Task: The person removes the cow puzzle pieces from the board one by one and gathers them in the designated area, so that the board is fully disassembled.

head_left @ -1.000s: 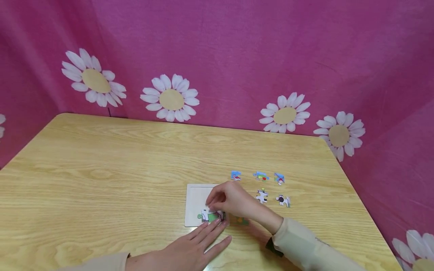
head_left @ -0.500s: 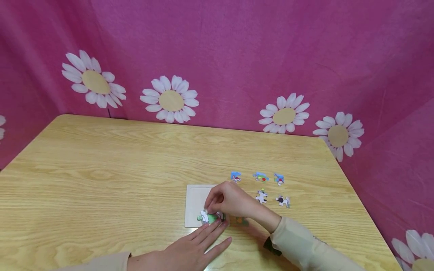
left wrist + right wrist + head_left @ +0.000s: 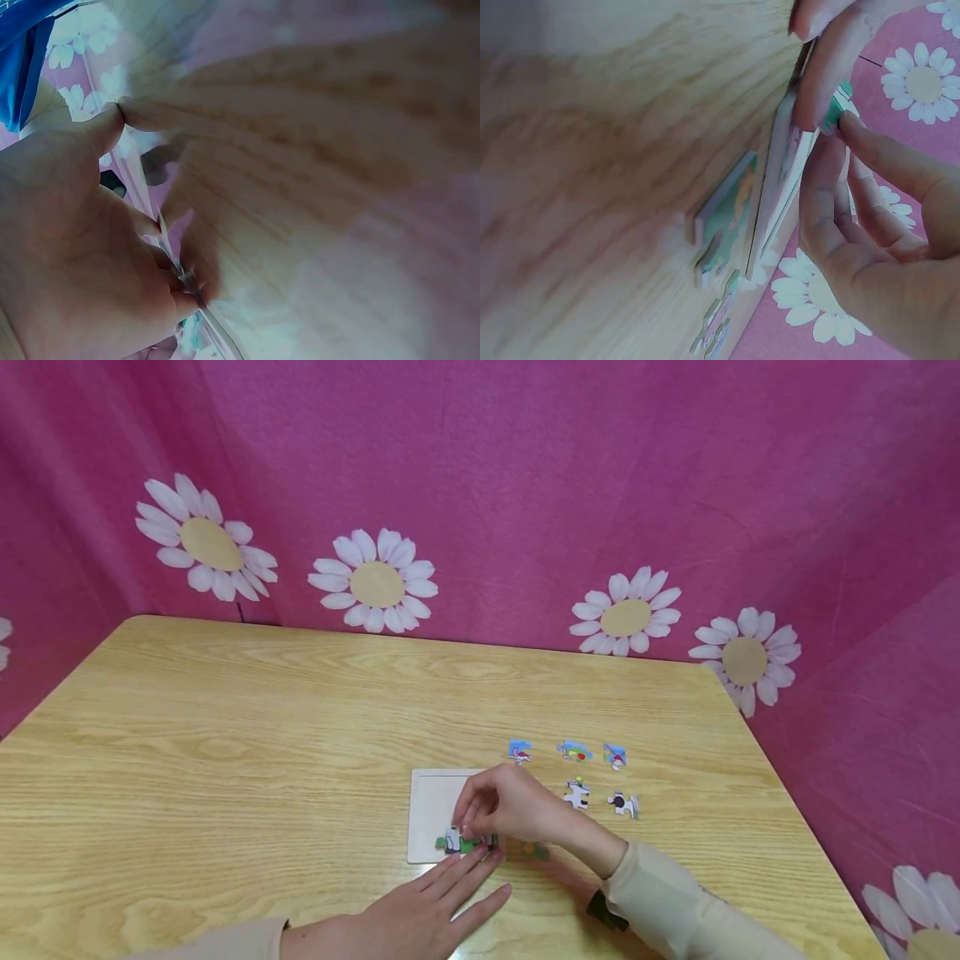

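Observation:
A pale wooden puzzle tray lies near the table's front. My right hand reaches over it and pinches a green-and-white jigsaw puzzle piece between thumb and fingers, low over the tray's near side. The fingers partly cover this piece and the pieces beside it. My left hand lies with straight fingers at the tray's near edge, fingertips touching the pieces there. In the left wrist view the left palm fills much of the picture, and the tray shows only as a thin edge.
Several loose jigsaw pieces lie right of the tray: blue ones behind, white ones nearer. A green-and-orange piece lies close beside the tray, under the right forearm. A pink flowered curtain hangs behind the wooden table.
The right hand has shifted only slightly, its fingers working at the piece, which has tilted a little in the grip. The left hand stays in place.

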A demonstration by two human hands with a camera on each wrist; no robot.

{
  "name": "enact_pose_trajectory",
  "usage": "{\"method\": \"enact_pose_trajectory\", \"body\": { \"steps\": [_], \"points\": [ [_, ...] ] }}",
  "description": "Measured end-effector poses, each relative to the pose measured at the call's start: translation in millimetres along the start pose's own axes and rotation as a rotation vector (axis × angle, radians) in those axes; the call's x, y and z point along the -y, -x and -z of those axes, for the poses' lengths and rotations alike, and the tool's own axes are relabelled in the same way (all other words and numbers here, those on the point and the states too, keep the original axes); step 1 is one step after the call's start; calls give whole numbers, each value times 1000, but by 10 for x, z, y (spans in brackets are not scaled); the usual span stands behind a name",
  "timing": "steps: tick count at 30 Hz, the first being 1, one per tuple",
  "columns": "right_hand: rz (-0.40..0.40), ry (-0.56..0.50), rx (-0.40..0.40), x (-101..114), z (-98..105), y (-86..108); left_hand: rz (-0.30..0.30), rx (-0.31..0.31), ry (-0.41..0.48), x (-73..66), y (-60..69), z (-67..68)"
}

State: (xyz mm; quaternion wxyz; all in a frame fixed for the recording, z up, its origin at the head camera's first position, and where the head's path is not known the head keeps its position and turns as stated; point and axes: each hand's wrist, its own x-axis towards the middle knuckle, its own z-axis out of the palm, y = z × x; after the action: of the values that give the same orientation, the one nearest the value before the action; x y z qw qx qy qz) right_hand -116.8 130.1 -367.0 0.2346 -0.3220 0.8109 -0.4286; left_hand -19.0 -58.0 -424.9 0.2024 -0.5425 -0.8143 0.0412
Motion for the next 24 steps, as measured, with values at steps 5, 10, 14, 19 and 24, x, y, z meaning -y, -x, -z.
{"method": "enact_pose_trajectory", "body": {
  "steps": [5, 10, 14, 19, 24],
  "points": [
    [-18, 16, 8, -12, -7, 24, 2, 19, -5, -5, 1, -8],
    [-6, 23, -25, -17, 71, 67, 0, 24, 27, 2, -5, 13],
    [-6, 25, -55, -46, 168, 141, -3, 44, 49, 4, -4, 17],
    [-33, 29, -96, -112, 301, 302, 1, 51, 35, 6, -4, 22],
    [-75, 43, -135, -184, 439, 504, 3, 89, 52, 16, -5, 39]
  ]
}}
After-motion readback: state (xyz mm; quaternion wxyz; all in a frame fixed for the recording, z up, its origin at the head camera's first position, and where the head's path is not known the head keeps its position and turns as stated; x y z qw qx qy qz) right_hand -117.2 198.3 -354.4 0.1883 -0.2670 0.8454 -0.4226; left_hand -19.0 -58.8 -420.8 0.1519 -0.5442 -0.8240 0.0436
